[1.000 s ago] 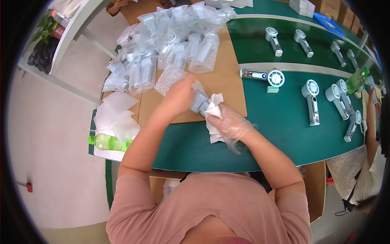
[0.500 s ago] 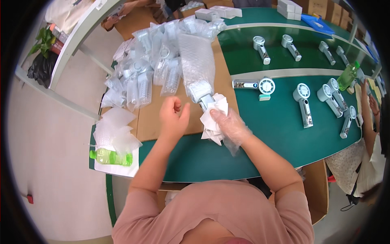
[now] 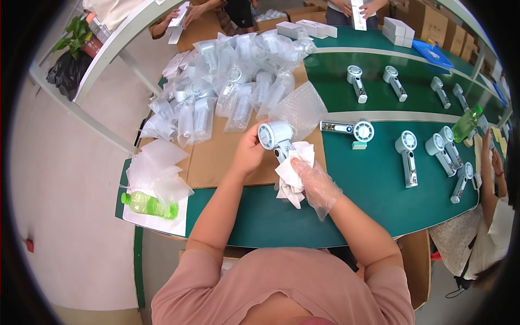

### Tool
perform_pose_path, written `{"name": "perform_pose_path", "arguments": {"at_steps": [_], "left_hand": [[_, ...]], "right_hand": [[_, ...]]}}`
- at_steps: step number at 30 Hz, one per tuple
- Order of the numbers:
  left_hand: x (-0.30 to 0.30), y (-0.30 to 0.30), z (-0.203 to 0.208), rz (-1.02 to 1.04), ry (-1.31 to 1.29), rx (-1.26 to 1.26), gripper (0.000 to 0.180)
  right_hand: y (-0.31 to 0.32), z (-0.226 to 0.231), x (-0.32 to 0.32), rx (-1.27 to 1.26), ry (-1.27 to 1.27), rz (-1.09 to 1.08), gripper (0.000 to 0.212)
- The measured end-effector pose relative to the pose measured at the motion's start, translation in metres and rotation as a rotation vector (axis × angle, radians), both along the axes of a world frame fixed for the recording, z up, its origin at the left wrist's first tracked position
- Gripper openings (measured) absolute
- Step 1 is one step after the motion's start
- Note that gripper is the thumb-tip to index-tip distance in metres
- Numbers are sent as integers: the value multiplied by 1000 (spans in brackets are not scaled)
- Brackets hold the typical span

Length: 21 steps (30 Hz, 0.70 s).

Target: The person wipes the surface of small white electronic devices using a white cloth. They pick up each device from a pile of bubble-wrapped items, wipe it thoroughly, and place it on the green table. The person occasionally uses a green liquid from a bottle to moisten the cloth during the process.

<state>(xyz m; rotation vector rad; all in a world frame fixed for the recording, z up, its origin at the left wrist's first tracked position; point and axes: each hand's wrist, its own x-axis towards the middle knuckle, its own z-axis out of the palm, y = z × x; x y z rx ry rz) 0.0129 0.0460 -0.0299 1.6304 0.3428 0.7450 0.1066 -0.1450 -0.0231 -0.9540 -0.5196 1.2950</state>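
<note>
A pale blue handheld fan (image 3: 277,135) is held over the cardboard sheet, its round grille turned up to the left. My left hand (image 3: 250,150) grips the edge of the fan's head, some fingers hidden behind it. Wearing a clear plastic glove, my right hand (image 3: 315,181) is closed on a crumpled white wipe (image 3: 292,172) that is pressed around the lower handle and hides its end. Just behind the fan lies a bubble wrap bag (image 3: 304,107), flat and slanting to the right.
Bubble-wrapped fans (image 3: 238,81) are heaped on the cardboard sheet (image 3: 206,162). Several bare fans (image 3: 407,157) lie on the green table at right, one beside a small box-shaped piece (image 3: 359,145). Green bottles (image 3: 149,205) lie left and stand right. Co-workers' hands (image 3: 357,8) hold white boxes.
My left hand has moved up and right and taken hold of the fan's head. The bubble wrap bag has come off the fan and dropped to the right behind it.
</note>
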Motion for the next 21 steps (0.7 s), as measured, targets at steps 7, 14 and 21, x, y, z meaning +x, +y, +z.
{"name": "perform_pose_path", "arguments": {"at_steps": [7, 14, 21], "left_hand": [[-23, 16, 17, -207, -46, -433, 34], [-36, 35, 31, -183, 252, -103, 10], [-38, 19, 31, -106, 126, -27, 13]], "right_hand": [[-1, 1, -3, -57, 14, 66, 35], [3, 5, -4, -208, 44, 31, 35], [5, 0, -4, -205, 11, 22, 35]]}}
